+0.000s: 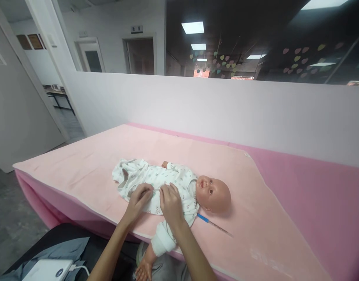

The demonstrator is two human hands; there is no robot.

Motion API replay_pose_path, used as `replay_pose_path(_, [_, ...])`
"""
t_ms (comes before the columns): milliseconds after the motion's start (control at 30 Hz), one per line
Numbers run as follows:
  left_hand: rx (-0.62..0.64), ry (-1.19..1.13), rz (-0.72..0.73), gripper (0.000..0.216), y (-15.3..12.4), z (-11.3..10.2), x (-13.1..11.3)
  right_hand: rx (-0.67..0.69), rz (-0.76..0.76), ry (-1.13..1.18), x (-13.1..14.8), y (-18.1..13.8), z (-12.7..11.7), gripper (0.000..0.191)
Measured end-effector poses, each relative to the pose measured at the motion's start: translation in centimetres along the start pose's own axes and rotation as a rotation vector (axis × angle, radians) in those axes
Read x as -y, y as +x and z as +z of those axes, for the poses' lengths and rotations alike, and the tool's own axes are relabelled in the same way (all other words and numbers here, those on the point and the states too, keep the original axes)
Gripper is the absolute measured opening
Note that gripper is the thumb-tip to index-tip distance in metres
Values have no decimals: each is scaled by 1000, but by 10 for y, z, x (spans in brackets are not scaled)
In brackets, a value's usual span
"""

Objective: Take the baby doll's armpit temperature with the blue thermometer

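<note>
A baby doll [212, 192] lies on its back on the pale pink blanket [88, 164], head to the right, dressed in a white patterned romper [156, 177]. Both of my hands rest on the doll's belly. My left hand [138, 200] pinches the romper fabric with curled fingers. My right hand [170, 201] sits just beside it, fingers bent and also gripping the cloth at the front seam. One doll arm [151, 253] hangs over the near edge of the table.
A thin blue-tipped stick [213, 224] lies on the blanket below the doll's head. The darker pink mattress [314, 187] runs along a white wall. A white power bank with cable [49, 270] lies on my lap at bottom left.
</note>
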State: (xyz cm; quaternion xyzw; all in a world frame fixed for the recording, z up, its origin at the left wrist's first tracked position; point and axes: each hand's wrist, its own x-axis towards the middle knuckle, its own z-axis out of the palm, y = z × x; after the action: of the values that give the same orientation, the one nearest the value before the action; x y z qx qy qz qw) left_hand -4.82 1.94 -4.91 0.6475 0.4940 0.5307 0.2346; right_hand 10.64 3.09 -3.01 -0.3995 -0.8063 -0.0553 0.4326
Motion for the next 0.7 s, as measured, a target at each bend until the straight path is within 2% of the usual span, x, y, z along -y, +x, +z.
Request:
replay_pose_path(133, [13,182,101,21,3,1,-2,-197,137,31,4,-30,-37,16])
replay_pose_path(233, [17,238,121,17,3,2,-1,-214,231,-65,-10,-70,-72,13])
replay_pose_path(367, [15,235,143,16,1,3,1,-147,312,-347,-50,-118,-112,19])
replay_pose_path(500, [12,234,150,17,1,2,3,-60,323,-480,-78,-138,-131,25])
replay_pose_path(600, [8,235,154,17,0,1,4,23,355,-441,-77,-135,-136,32])
replay_pose_path(700, [4,239,162,17,1,1,5,113,448,-278,-63,-121,-152,37])
